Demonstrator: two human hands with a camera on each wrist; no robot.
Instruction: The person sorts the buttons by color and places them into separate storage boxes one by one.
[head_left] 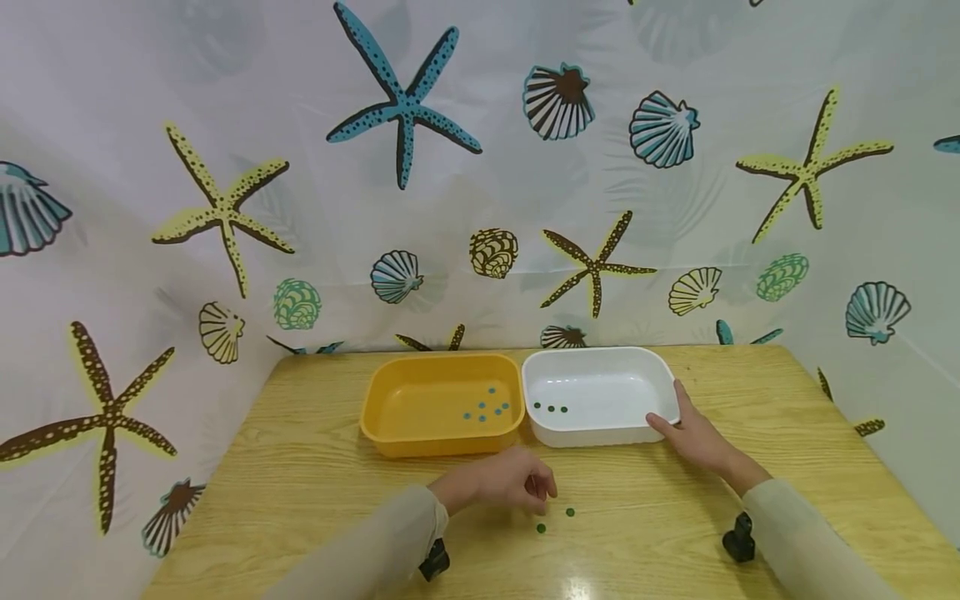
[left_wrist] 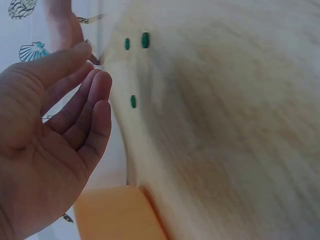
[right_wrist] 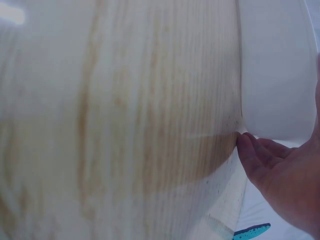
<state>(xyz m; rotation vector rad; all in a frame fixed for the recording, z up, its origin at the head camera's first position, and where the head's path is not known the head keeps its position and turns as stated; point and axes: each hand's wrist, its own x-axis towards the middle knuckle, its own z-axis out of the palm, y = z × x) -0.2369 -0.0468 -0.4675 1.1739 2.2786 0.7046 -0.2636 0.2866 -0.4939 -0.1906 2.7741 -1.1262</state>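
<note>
My left hand (head_left: 510, 482) hovers over the table in front of the tubs, fingers loosely bent, holding nothing. Close to its fingertips lie small green discs (head_left: 541, 528). In the left wrist view three green pieces (left_wrist: 145, 40) lie on the wood beyond that hand. My right hand (head_left: 693, 433) holds the right end of a white tub (head_left: 588, 437), thumb at the front corner and fingers along the side. Several green discs (head_left: 551, 408) lie at the left inside this tub. A yellow tub (head_left: 442, 447) beside it contains several blue discs (head_left: 482, 406).
The wooden table (head_left: 300, 467) reaches back to a hanging sheet (head_left: 480, 192) printed with starfish and shells. Both tubs stand side by side near the back edge. Dark devices are strapped at both wrists.
</note>
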